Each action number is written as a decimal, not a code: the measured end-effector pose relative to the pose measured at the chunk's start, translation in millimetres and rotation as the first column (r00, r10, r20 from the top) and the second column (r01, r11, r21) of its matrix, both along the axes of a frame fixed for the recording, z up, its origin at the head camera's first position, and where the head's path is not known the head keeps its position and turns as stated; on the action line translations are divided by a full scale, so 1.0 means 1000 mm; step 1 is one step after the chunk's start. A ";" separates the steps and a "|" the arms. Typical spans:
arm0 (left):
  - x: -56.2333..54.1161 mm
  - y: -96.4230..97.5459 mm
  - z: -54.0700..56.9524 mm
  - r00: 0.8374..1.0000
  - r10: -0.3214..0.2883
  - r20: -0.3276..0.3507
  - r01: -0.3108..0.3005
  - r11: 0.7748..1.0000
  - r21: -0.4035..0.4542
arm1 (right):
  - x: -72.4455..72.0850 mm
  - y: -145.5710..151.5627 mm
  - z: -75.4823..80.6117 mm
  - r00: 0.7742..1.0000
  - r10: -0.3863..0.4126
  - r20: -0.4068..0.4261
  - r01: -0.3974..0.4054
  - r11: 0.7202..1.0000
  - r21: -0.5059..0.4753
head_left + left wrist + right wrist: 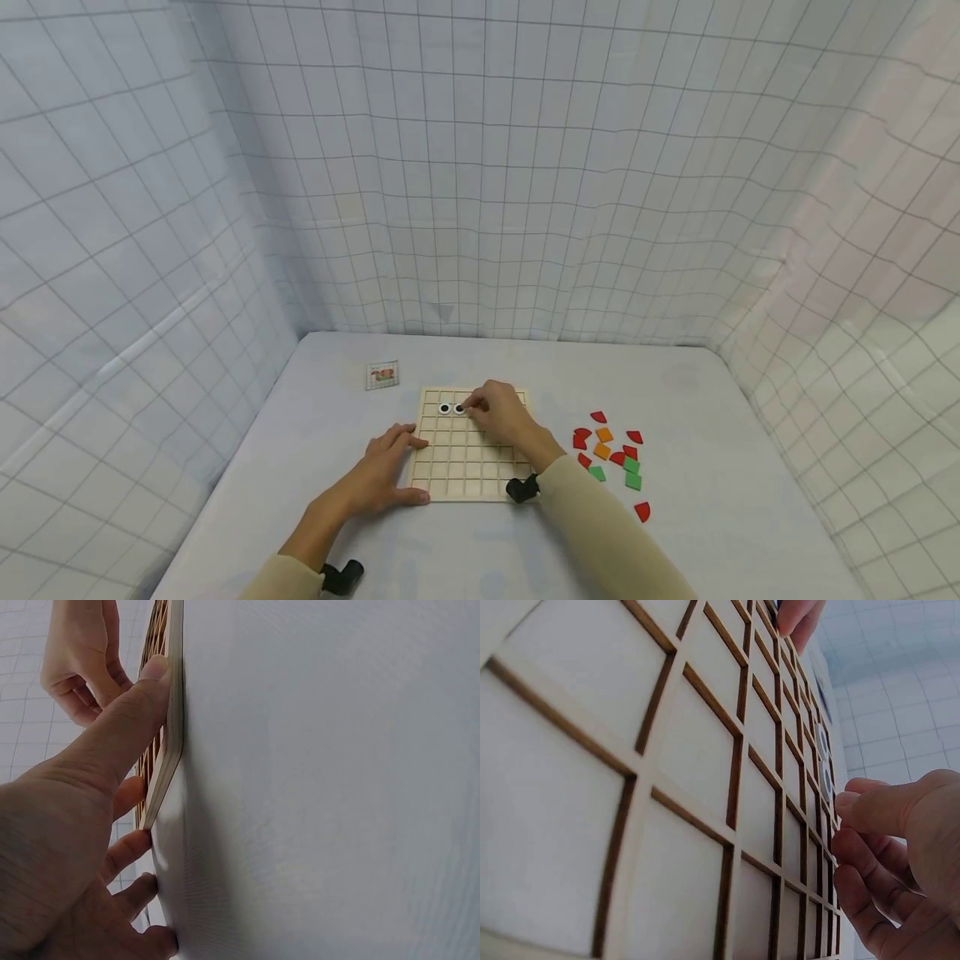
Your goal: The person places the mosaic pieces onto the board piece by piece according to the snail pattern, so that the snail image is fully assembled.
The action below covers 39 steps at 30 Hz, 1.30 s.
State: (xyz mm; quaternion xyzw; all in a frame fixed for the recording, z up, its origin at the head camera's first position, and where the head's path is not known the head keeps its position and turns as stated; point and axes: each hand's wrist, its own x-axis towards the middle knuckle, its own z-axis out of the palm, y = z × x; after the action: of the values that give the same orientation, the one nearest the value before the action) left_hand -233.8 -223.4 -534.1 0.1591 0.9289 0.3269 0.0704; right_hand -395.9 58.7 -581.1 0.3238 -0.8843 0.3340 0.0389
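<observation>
Board: a wooden grid (457, 468) lying flat near the middle of the table, its cells pale and square.
Discs: a left disc (445, 408) and a right disc (460, 409), white with black centres, side by side in neighbouring cells toward the board's far edge.
Left hand: spread (382, 472) at the board's left side, thumb on the near left corner, a fingertip over the left edge, other fingers down on the table.
Right hand: over the board (498, 410), thumb and forefinger drawn together at the right disc's edge; whether they pinch it, I cannot tell.
In the way: the right hand covers cells on the board's far right, and a black wrist mount (522, 489) hides the near right corner from the head camera. The right sleeve (611, 529), beige, passes between board and loose pieces.
Pieces: scattered right of the board, red wedges (642, 511), orange squares (604, 434) and green pieces (633, 481), some touching.
Card: a small gridded picture (382, 375) in red, orange and green, beyond the board's far left corner.
Table: white (697, 433), smooth, softly shadowed.
Room: white cloth walls (480, 208) with dark grid lines, creased, pinkish at right.
</observation>
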 end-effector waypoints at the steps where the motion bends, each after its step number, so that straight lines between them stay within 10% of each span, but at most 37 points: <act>1: 0.001 0.000 0.000 1.000 0.002 0.000 -0.002 1.000 0.002 | 0.007 0.003 0.008 1.000 0.003 -0.003 -0.003 1.000 -0.009; 11: 0.003 0.000 0.003 1.000 0.008 -0.007 -0.008 1.000 -0.003 | 0.051 0.034 0.074 0.993 -0.108 0.044 0.106 0.993 0.053; 39: -0.002 0.000 0.000 1.000 -0.007 -0.012 0.007 1.000 -0.018 | 0.093 0.178 0.051 0.915 -0.391 0.100 0.380 0.918 0.113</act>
State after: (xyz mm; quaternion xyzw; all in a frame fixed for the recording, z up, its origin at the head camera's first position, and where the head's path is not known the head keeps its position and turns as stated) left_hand -236.1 -223.2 -534.1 0.1635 0.9316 0.3175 0.0672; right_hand -302.6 236.6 -529.8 0.1236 -0.9459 0.2980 0.0357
